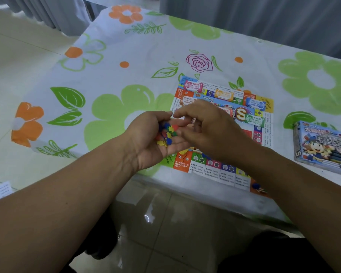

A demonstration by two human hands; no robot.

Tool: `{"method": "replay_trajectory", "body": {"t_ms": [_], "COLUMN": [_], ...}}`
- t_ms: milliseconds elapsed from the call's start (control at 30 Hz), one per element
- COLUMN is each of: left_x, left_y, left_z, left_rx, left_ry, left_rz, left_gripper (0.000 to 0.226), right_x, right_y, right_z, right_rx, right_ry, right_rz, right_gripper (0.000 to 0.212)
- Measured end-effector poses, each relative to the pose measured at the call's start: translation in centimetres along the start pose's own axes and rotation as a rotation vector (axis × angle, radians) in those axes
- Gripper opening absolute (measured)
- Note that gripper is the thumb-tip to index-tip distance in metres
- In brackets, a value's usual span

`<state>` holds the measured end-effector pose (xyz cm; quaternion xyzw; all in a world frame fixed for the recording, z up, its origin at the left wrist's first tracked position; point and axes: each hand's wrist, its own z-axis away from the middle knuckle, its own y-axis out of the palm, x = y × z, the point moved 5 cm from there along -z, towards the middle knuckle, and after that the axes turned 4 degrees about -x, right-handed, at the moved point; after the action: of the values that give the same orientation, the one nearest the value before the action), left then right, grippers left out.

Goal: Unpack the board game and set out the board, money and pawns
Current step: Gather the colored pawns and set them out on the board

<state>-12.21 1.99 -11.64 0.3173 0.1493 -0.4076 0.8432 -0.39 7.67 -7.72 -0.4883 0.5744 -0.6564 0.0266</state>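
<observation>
small coloured pawns (166, 134) heaped in the cupped left hand (152, 138), palm up, fingers curled round them, over the board's near left edge. right hand (209, 127) fingertips bent into the pile; cannot tell if they pinch one. board (211, 170) lies flat on the floral table (126, 56), money notes (191, 86) lying on it, a lone blue piece (256, 186) at its near right corner. game box (323, 146) well to the right.

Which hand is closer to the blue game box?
Right. The right hand is over the board, left of the box; the left hand is farther left, holding pawns.
</observation>
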Motion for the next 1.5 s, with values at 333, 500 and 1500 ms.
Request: {"method": "replay_trajectory", "body": {"t_ms": [333, 500, 1500], "left_x": [0.4, 0.6, -0.9], "left_y": [0.7, 0.6, -1.2], "left_z": [0.1, 0.0, 0.6], "left_rx": [0.015, 0.026, -0.166], "left_ry": [-0.020, -0.042, 0.080], "left_rz": [-0.023, -0.036, 0.059], "left_gripper": [0.025, 0.029, 0.034], "right_x": [-0.5, -0.8, -5.0], "right_y": [0.5, 0.2, 1.6], "right_z": [0.4, 0.4, 0.6], "right_rx": [0.026, 0.056, 0.214], "right_ry": [-0.077, -0.045, 0.546], "right_rz": [0.051, 0.000, -0.157], "right_gripper": [0.015, 0.011, 0.013]}}
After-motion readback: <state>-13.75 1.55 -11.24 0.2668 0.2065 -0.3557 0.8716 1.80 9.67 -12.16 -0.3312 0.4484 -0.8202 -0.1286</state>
